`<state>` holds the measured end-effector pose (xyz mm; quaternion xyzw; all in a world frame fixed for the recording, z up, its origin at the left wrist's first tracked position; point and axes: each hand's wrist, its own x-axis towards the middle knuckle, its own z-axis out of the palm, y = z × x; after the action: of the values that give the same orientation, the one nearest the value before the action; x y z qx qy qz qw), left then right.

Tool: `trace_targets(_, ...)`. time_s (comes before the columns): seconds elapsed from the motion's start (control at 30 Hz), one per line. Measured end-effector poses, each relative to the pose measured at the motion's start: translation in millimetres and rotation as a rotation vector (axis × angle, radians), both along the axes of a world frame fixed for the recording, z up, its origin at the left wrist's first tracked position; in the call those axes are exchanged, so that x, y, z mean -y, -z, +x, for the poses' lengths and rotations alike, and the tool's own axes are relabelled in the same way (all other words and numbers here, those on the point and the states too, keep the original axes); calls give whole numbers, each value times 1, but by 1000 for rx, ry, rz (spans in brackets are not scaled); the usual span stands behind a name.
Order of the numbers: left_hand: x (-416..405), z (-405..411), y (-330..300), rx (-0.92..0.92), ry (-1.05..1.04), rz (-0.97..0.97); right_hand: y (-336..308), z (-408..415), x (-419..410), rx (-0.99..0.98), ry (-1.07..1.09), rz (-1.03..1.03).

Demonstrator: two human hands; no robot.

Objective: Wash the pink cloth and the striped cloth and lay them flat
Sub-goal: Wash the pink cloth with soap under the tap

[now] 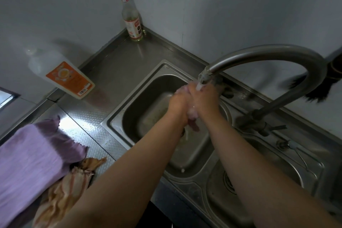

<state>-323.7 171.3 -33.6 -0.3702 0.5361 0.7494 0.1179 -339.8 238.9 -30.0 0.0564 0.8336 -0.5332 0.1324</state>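
Note:
Both my hands are pressed together under the running tap (203,75), over the left sink basin (129,113). My left hand (177,101) and my right hand (205,96) squeeze a small wet wad of pale pink cloth (192,115) between them; most of it is hidden by my fingers. Water runs down from the wad into the basin. The striped cloth (63,190), orange and cream, lies crumpled on the steel counter at the lower left, partly under my left forearm.
A larger lilac cloth (27,157) lies spread on the counter, overlapping the striped one. A detergent bottle with an orange label (63,75) leans against the left wall. A glass bottle (132,20) stands in the corner. A second basin (259,172) lies to the right; a dark brush (314,90) hangs behind the tap.

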Motion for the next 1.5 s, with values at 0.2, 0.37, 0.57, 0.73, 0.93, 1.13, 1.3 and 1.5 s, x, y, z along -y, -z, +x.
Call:
trace_targets(0.2,0,6,-7,79,-118,162,8,1,0,21,-32,86)
trace_targets(0.37,8,-8,5,1,-179,62,3,13,11,-28,5,29)
trace_targets(0.57,2,12,-12,-13,-17,286,7,-11,0,47,11,-48)
trace_targets(0.73,47,5,4,97,-4,106,3,-22,-17,350,114,-240)
trace_targets(0.93,50,26,34,310,17,162,-14,-1,-24,291,-274,-272)
trace_targets(1.13,48,11,25,109,-46,385,20,42,-38,339,-680,-30)
trace_targets(1.3,48,7,21,54,119,217,53,37,-56,311,-144,-158)
trace_targets(1.5,45,5,3,-105,414,159,61,2,-58,288,4,-379)
